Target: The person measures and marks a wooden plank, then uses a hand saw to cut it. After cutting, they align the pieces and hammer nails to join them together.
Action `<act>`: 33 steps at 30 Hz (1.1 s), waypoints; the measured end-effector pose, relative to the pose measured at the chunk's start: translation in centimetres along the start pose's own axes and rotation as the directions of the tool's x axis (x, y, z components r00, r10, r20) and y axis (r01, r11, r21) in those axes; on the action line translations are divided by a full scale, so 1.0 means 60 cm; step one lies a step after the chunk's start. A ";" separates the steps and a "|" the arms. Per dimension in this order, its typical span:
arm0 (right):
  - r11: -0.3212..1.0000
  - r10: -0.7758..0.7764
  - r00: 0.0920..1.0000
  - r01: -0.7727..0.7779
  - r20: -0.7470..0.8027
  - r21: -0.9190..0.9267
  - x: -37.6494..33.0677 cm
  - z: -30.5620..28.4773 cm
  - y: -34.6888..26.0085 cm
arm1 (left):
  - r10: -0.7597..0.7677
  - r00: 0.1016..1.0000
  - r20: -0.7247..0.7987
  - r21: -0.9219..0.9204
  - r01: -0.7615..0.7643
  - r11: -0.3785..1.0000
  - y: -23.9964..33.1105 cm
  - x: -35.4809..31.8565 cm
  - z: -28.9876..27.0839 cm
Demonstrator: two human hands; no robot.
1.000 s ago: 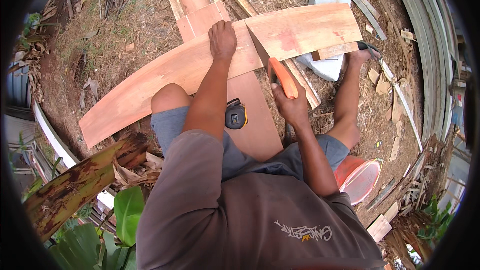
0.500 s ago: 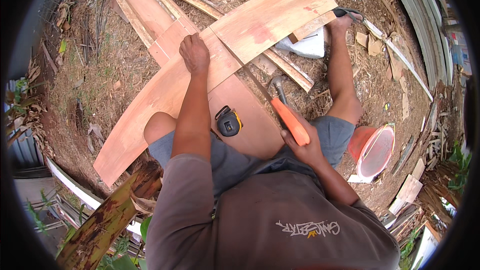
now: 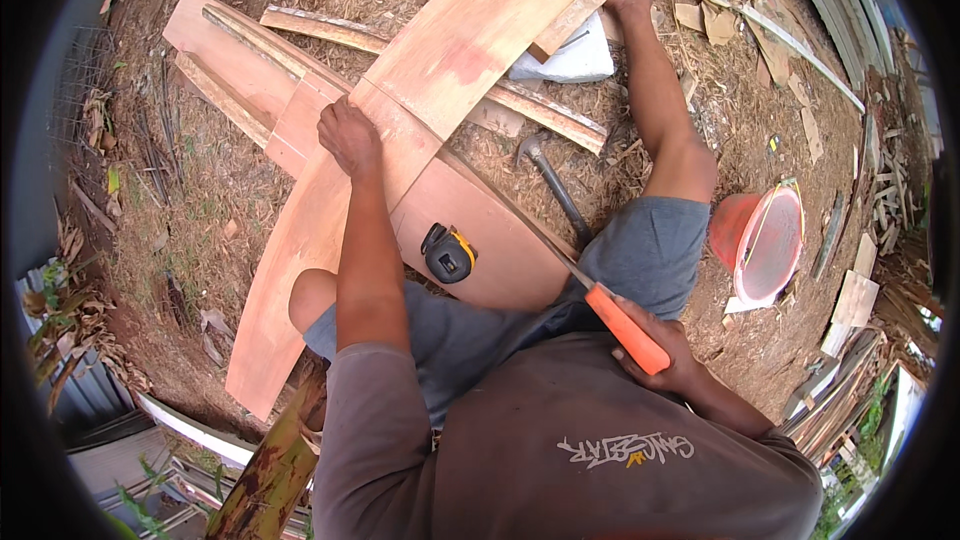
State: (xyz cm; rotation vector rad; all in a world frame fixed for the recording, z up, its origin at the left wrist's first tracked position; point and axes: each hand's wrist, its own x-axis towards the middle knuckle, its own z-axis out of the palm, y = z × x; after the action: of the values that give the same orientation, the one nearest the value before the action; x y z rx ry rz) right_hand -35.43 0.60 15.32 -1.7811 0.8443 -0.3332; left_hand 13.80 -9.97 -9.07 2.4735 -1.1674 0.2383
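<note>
My left hand (image 3: 350,138) bears down on a long plank (image 3: 465,45), its fingers curled at the far edge. A pencil-thin line crosses the plank just right of that hand. My right hand (image 3: 668,345) is wrapped round the orange handle of a handsaw (image 3: 622,325), held close to my body. The blade slants up and left, its far end meeting the plank's near edge beside the line. Beneath the plank lies a wider board (image 3: 490,230), with a black and yellow tape measure (image 3: 449,253) on it. My left knee sits under the plank's near end.
A hammer (image 3: 557,190) lies on the ground right of the blade. Under the plank's far end are a wood offcut (image 3: 575,25) and a white block (image 3: 580,58), near my right foot. A red bucket (image 3: 765,240) stands at the right. Narrow wood strips (image 3: 545,118) lie beyond.
My right hand has drawn the saw back toward my body and to the right, baring more blade. The view has shifted, and the hammer now shows fully. My left hand stays on the plank.
</note>
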 end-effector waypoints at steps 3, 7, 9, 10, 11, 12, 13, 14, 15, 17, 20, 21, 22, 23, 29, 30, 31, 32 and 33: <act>0.986 0.035 0.999 -0.027 -0.041 0.165 0.221 0.068 0.048 | 0.018 1.000 -0.013 0.007 -0.018 1.000 0.003 -0.001 -0.005; 0.972 -0.093 0.990 0.113 -0.105 0.208 0.369 0.120 0.093 | 0.051 0.998 -0.040 0.003 -0.051 0.999 0.006 0.001 -0.016; 0.984 -0.007 0.998 0.018 -0.064 0.177 0.296 0.097 0.079 | 0.057 0.998 -0.026 0.009 -0.057 0.998 0.007 0.001 -0.017; 0.988 -0.022 0.998 0.031 -0.062 0.149 0.222 0.070 0.063 | 0.059 0.998 -0.039 0.009 -0.058 0.998 0.007 0.001 -0.016; 0.978 0.106 0.994 -0.106 0.010 0.181 0.138 0.034 0.044 | 0.052 0.998 -0.040 0.013 -0.051 0.999 0.008 0.001 -0.016; 0.981 0.163 0.986 -0.166 0.037 0.105 0.070 0.009 0.028 | 0.046 0.998 -0.035 0.014 -0.046 0.999 0.009 0.001 -0.014; 0.980 0.177 0.982 -0.182 0.068 0.075 0.005 -0.019 0.012 | 0.052 0.998 -0.038 0.016 -0.051 0.999 0.009 0.000 -0.012; 0.980 0.181 0.981 -0.186 0.070 0.077 -0.037 -0.029 0.003 | 0.037 0.999 -0.012 0.025 -0.037 0.999 0.011 0.000 -0.010; 0.984 0.142 0.990 -0.143 0.020 0.106 -0.058 -0.033 -0.003 | 0.036 0.999 -0.005 0.034 -0.036 0.999 0.012 -0.001 -0.009; 0.986 0.117 0.993 -0.115 -0.007 0.120 -0.006 -0.004 0.009 | 0.053 0.999 -0.011 0.036 -0.053 0.998 0.015 0.000 -0.008; 0.973 0.069 0.996 -0.055 -0.054 0.225 0.207 0.068 0.059 | 0.064 0.998 -0.021 0.049 -0.063 0.997 0.018 0.000 -0.014; 0.989 -0.042 0.992 0.058 -0.116 0.138 0.297 0.098 0.076 | 0.066 0.998 -0.015 0.053 -0.065 0.996 0.018 0.001 -0.017; 0.972 -0.096 0.989 0.118 -0.115 0.203 0.366 0.117 0.084 | 0.063 0.998 0.008 0.062 -0.064 0.996 0.019 0.001 -0.019; 0.983 -0.057 0.997 0.066 -0.058 0.173 0.395 0.132 0.089 | 0.074 0.997 -0.022 0.041 -0.073 0.996 0.020 0.002 -0.022; 0.977 0.107 0.993 -0.115 0.053 0.181 0.128 0.035 0.060 | 0.047 0.999 -0.004 0.008 -0.047 0.999 0.013 0.004 -0.010; 0.989 0.088 0.995 -0.092 0.040 0.118 0.055 0.006 0.049 | 0.038 0.999 0.004 0.015 -0.038 0.999 0.010 0.002 -0.006; 0.974 0.216 0.967 -0.224 0.136 0.045 -0.011 -0.022 0.034 | 0.038 0.999 -0.001 0.027 -0.038 0.999 0.007 0.000 -0.003; 0.978 0.202 0.968 -0.208 0.148 0.024 -0.045 -0.032 0.027 | 0.031 0.999 0.008 0.029 -0.032 0.999 0.006 -0.001 0.000; 0.984 0.175 0.976 -0.178 0.133 0.017 -0.062 -0.037 0.021 | 0.040 0.999 0.004 0.034 -0.040 0.999 0.004 -0.001 0.001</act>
State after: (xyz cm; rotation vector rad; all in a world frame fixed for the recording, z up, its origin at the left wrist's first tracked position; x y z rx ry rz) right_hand -39.84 1.35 15.67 -1.6678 0.8920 -0.1109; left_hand 13.56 -10.10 -9.09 2.4826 -1.2244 0.2673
